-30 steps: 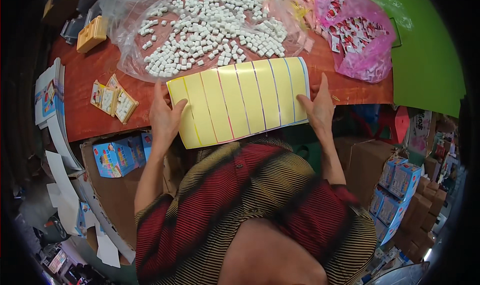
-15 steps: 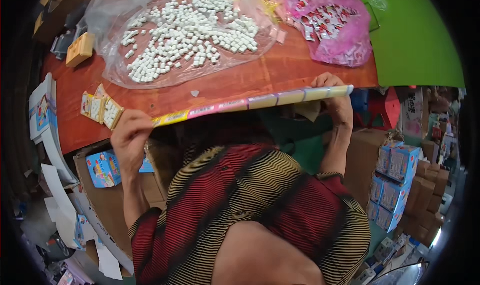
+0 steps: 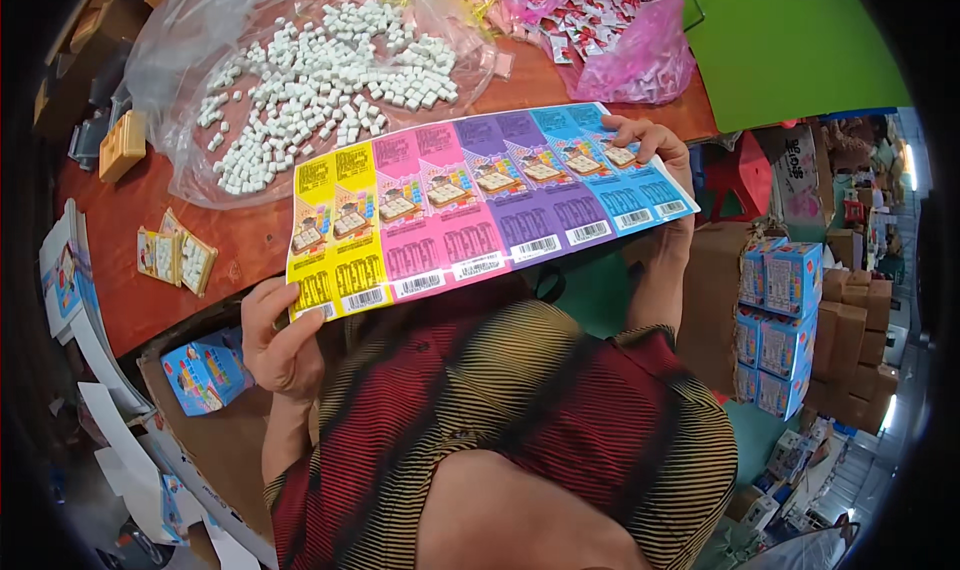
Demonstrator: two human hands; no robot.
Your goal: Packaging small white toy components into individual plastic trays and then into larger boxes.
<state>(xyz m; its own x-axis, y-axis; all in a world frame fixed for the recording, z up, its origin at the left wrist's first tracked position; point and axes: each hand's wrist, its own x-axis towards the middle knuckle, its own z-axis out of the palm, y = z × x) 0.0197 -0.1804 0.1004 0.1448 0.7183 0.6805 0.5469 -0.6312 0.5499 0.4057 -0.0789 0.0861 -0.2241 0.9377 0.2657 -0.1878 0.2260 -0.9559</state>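
A wide printed sheet (image 3: 517, 248) of repeated label panels in yellow, pink, purple and blue is stretched between my hands, its printed face tilted up toward me. At its lower left corner, my left hand (image 3: 280, 342) pinches the yellow end. My right hand (image 3: 655, 155) grips the blue end, its fingers curled over the far edge. The sheet hangs over the near edge of the reddish wooden table (image 3: 240, 238), hiding part of it. Left of the sheet on the table lie small yellow-framed packs (image 3: 178, 255) holding white pieces.
Behind the sheet, many small white cubes (image 3: 300, 100) lie on a clear plastic bag. A pink bag (image 3: 640, 60) of small red-and-white packets sits at the back right, beside a green board (image 3: 790, 50). Blue printed boxes (image 3: 205, 370) fill a carton at left; more boxes (image 3: 785, 280) are stacked at right.
The sheet was seen nearly edge-on; now it is tilted so its printed face shows. My left hand has moved down a little. The view has shifted slightly.
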